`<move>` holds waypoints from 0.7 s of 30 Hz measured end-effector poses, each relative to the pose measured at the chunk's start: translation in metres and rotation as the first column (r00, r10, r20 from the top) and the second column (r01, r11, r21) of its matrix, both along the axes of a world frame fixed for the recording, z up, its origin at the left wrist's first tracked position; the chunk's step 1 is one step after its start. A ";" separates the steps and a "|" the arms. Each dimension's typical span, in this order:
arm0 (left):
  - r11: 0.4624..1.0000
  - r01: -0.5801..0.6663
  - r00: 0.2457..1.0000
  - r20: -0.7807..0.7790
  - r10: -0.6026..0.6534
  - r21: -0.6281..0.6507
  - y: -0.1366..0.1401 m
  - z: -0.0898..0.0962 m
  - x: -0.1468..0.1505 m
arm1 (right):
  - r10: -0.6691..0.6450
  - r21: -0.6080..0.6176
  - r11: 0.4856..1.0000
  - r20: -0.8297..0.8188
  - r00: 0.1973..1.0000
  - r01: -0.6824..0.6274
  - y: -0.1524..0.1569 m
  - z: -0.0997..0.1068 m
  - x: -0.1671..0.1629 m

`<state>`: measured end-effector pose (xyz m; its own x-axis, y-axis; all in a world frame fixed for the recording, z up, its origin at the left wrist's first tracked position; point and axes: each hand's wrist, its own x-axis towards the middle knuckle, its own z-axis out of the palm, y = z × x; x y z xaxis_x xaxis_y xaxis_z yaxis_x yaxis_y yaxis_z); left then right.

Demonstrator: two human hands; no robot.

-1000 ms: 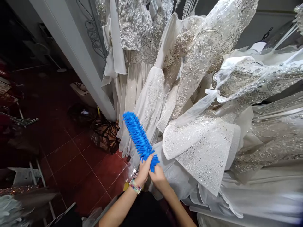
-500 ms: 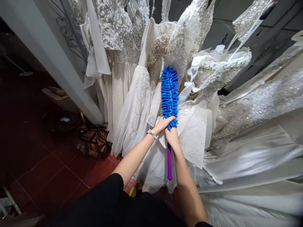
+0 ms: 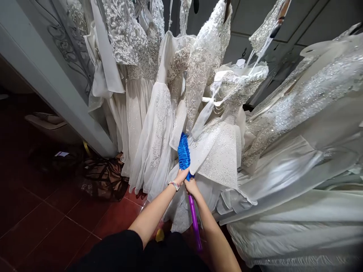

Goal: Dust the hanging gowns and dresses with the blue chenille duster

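Note:
Both of my hands are closed on a duster [image 3: 183, 152] with a fluffy blue head and a purple handle. My left hand [image 3: 182, 175], with a bracelet at the wrist, grips the lower part of the blue head. Just below it, my right hand [image 3: 191, 186] is wrapped round the place where head and handle meet. The duster points away from me, its tip in among the skirts of beaded white dresses [image 3: 217, 151]. A sheer white sleeve [image 3: 178, 124] hangs beside the tip, and cloth hides part of the blue head's right side.
Sparkling gowns [image 3: 286, 113] hang at the right, with long pale skirts [image 3: 297, 226] below. A slanting grey post [image 3: 56, 87] stands at the left. Dark brown bags [image 3: 104, 177] lie by its foot on the red tiled floor [image 3: 56, 223].
My hands have drawn the duster down and towards me, so its tip sits lower among the skirts. The handle now tilts to the right at its lower end. The view has shifted slightly.

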<state>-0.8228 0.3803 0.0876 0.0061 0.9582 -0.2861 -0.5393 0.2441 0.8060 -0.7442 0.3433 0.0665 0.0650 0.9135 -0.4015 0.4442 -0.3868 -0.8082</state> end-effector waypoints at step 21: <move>0.978 0.102 0.946 0.287 -0.152 0.185 -0.096 0.182 0.052 | 0.159 0.480 0.806 0.388 0.908 -0.346 -0.089 0.211 0.107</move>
<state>-0.7706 0.2839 0.2699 0.1914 0.9773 -0.0904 -0.7339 0.2037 0.6480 -0.6375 0.2546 0.2775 -0.1625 0.9756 0.1477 0.7284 0.2196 -0.6491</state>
